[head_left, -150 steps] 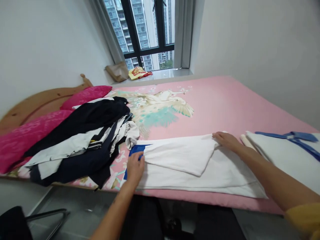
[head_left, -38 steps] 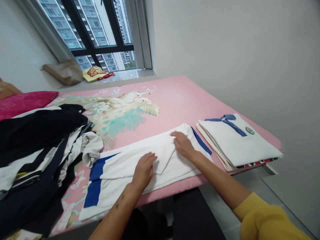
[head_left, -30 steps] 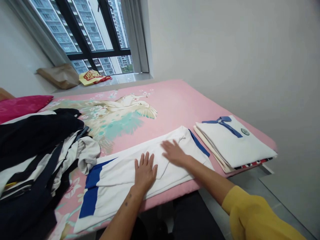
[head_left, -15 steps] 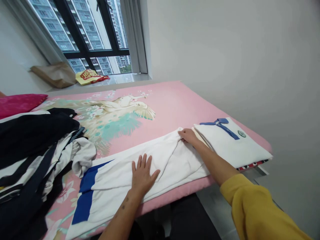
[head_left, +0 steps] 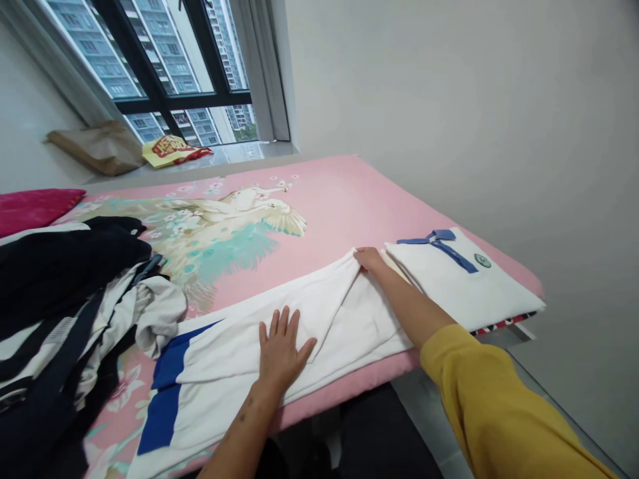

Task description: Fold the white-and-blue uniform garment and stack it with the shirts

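A long white garment with a blue band lies along the near edge of the bed, its kind hard to tell. My left hand rests flat on its middle, fingers spread. At the garment's far right corner, my right hand pinches the white cloth, and a diagonal crease runs from there toward my left hand. Just right of that hand sits a folded white shirt with a blue collar and placket and a round green badge. It lies on a red, black and white patterned piece, of which only the edge shows.
A heap of dark and white clothes covers the bed's left side, with a magenta cushion behind it. The pink bedsheet has a peacock print. A brown paper bag and a yellow-red packet sit by the window.
The view has shifted slightly. My right hand still pinches the garment's corner and has drawn the cloth a little flatter there. My left hand stays flat in place.
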